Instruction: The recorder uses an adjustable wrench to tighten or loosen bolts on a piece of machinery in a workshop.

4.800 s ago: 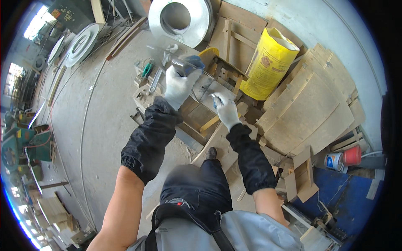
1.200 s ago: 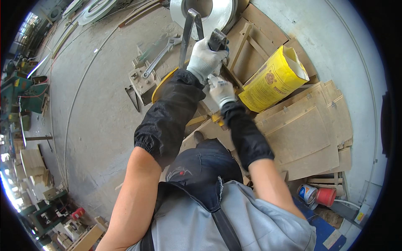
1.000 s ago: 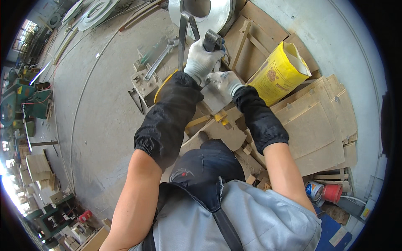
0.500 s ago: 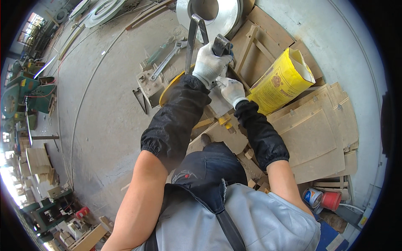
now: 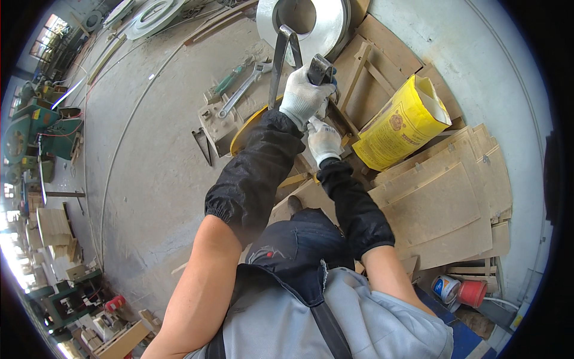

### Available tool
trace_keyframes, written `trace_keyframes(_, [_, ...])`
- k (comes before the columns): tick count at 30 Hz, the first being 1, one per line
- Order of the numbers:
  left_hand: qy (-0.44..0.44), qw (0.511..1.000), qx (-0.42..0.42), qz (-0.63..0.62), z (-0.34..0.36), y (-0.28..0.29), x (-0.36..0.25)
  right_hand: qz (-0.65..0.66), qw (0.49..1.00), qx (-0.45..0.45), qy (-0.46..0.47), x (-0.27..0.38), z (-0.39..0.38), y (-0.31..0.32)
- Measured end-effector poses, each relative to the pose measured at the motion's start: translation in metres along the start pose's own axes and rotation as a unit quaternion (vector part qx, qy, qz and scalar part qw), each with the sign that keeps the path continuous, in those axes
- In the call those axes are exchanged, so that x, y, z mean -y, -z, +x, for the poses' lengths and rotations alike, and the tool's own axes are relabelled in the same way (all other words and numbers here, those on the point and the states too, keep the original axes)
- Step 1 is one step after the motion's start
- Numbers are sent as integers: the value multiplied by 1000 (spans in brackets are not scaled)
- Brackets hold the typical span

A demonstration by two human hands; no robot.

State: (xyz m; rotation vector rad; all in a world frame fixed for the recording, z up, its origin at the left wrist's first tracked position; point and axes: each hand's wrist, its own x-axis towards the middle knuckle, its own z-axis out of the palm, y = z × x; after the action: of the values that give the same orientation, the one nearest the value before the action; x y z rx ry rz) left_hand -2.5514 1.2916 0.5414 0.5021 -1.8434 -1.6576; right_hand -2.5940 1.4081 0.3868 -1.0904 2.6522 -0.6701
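Observation:
My left hand (image 5: pixel 306 94), in a white knit glove, is wrapped around a dark metal piece with a bent, looped end (image 5: pixel 320 69). Just below and to its right, my right hand (image 5: pixel 324 141) is gloved too, its fingers curled in close by the left wrist. Whatever the right fingers hold is hidden beneath the glove. Left of the left hand rises a bent flat metal bar (image 5: pixel 279 64), folded like an upside-down V. A yellow curved rim (image 5: pixel 244 133) shows beside my left sleeve.
An adjustable wrench (image 5: pixel 244 90) and a green-handled tool (image 5: pixel 232 76) lie by a metal block (image 5: pixel 219 119). Beyond stands a metal strip coil (image 5: pixel 327 30). At right are a yellow sack (image 5: pixel 402 124), stacked boards (image 5: pixel 448 203) and a red bucket (image 5: pixel 472 291); machines line the far left.
My right hand has moved a little left and nearer to my body, covering more of the metal part under it. The left hand keeps its grip. The whole view has shifted slightly.

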Motion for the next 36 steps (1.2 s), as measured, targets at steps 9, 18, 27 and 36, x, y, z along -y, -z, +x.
trace_keyframes(9, [-21, 997, -17, -71, -6, 3, -10, 133, 975, -22, -176, 38, -10, -16])
trace_keyframes(18, [-5, 999, 0, -37, -7, 4, -13, -30, 956, -28, 292, -46, 27, 7])
trace_keyframes(27, [-19, 1000, -13, -3, 0, -3, -5, -75, 960, 70, 260, -40, 37, 29])
trace_keyframes(36, [-45, 998, -22, -40, 2, -2, 3, -24, 972, 21, 232, -23, 37, 39])
